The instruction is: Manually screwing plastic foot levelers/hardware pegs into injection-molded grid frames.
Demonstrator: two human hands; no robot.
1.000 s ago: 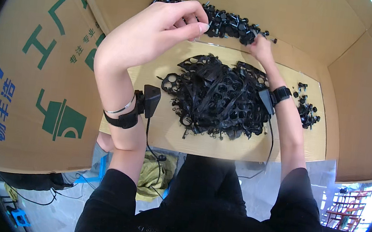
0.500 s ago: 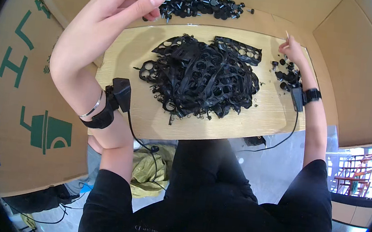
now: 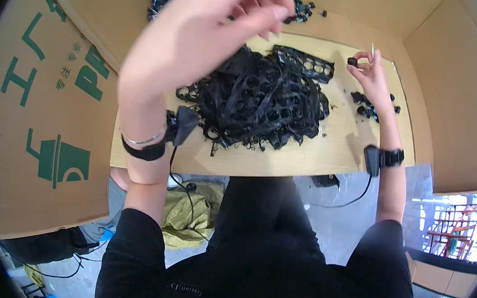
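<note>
My right hand (image 3: 371, 79) pinches a black round knob (image 3: 352, 61) between thumb and finger at the right side of the board. Just below it lies a small group of loose black knobs (image 3: 366, 110). My left hand (image 3: 229, 24) is raised over the far part of the board with its fingers curled in and the thumb pressed toward them. Whatever is in those fingers, if anything, I cannot make out. Behind the left hand, a pile of black-headed knob screws (image 3: 304, 12) is partly hidden. A heap of black rubbery sheets with round holes (image 3: 273, 103) fills the middle.
The pale wooden board (image 3: 284, 163) sits across my lap. Tall cardboard walls (image 3: 456, 97) rise on the left, right and back. Cabled black devices are strapped to both wrists. A yellowish sack (image 3: 190, 214) lies on the floor to the left.
My left hand has swung right, now covering much of the knob screw pile. My right hand has come up slightly with a black knob now showing in its fingers.
</note>
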